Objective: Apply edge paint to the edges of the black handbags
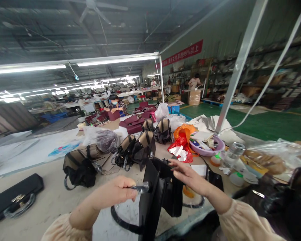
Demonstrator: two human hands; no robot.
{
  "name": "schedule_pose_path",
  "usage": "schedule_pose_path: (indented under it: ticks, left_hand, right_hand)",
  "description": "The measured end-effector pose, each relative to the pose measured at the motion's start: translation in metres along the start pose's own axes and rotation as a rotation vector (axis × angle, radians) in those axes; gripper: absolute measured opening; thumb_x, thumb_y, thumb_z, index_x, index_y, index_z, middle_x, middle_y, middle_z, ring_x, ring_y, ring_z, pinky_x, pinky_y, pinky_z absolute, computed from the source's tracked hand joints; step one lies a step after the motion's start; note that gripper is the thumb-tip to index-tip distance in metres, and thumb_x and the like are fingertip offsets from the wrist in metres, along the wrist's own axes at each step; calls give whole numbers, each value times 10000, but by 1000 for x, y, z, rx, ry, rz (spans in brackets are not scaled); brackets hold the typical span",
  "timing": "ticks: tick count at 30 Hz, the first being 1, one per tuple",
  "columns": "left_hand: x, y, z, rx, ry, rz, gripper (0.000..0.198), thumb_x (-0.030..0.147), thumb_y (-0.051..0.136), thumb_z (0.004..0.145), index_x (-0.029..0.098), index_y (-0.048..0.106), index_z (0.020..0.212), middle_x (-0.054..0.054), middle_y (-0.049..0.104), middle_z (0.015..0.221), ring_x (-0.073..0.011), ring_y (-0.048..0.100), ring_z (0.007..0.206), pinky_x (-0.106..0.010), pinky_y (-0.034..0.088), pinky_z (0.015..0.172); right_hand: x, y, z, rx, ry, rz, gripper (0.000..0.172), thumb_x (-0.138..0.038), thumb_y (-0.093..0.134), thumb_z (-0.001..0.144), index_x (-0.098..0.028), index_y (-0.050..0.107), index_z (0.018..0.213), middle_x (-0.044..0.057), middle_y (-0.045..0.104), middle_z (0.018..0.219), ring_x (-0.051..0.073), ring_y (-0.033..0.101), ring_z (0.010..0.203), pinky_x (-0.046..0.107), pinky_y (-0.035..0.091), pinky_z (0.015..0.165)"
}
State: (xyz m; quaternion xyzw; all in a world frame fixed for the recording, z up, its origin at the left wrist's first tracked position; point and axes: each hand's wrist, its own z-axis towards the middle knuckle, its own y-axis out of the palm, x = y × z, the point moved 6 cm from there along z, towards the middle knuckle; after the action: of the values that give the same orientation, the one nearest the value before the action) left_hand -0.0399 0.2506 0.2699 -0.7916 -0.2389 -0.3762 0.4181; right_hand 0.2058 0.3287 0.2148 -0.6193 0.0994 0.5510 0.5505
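A black handbag (pixel 153 201) stands upright in front of me at the table's near edge, with its top open and a curved black handle (pixel 125 219) hanging at its left side. My left hand (pixel 116 190) is closed, pinching a short dark piece wrapped in clear plastic (pixel 142 188) against the bag's left face; whether that piece is joined to the bag I cannot tell. Over the bag's right upper edge lies my right hand (pixel 188 175), fingers stretched out and slightly apart, touching the rim.
Several black bags with beige linings (pixel 80 167) stand beyond. A flat black bag (pixel 17 195) lies left. To the right are a purple basin (pixel 208 150), a red plastic bag (pixel 182 147), a glass jar (pixel 234 154) and a metal post (pixel 240 67). A co-worker (pixel 116 107) sits across the table.
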Motion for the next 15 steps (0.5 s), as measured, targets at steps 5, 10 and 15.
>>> schedule_pose_path:
  ticks: [5, 10, 15]
  left_hand:
    - [-2, 1, 19, -18, 29, 21, 302, 418, 560, 804, 144, 637, 700, 54, 378, 535, -102, 301, 508, -262, 203, 485]
    - [-34, -16, 38, 243, 20, 131, 238, 368, 607, 771, 145, 634, 694, 35, 482, 604, -124, 415, 601, -253, 315, 580]
    - [-77, -19, 47, 567, 17, 79, 185, 349, 608, 789, 173, 662, 804, -23, 646, 751, -187, 564, 732, -296, 419, 706]
  right_hand:
    - [21, 68, -22, -169, 152, 346, 633, -442, 830, 610, -203, 641, 1165, 98, 649, 1180, 276, 584, 1086, 388, 429, 964]
    - [48, 108, -19, -41, 378, 609, 473, -664, 486, 853, -203, 590, 836, -71, 404, 459, 131, 427, 435, 269, 367, 492]
    - [44, 111, -2, 70, 467, 908, 502, -710, 560, 787, -210, 544, 835, -132, 157, 464, 72, 171, 420, 231, 324, 479]
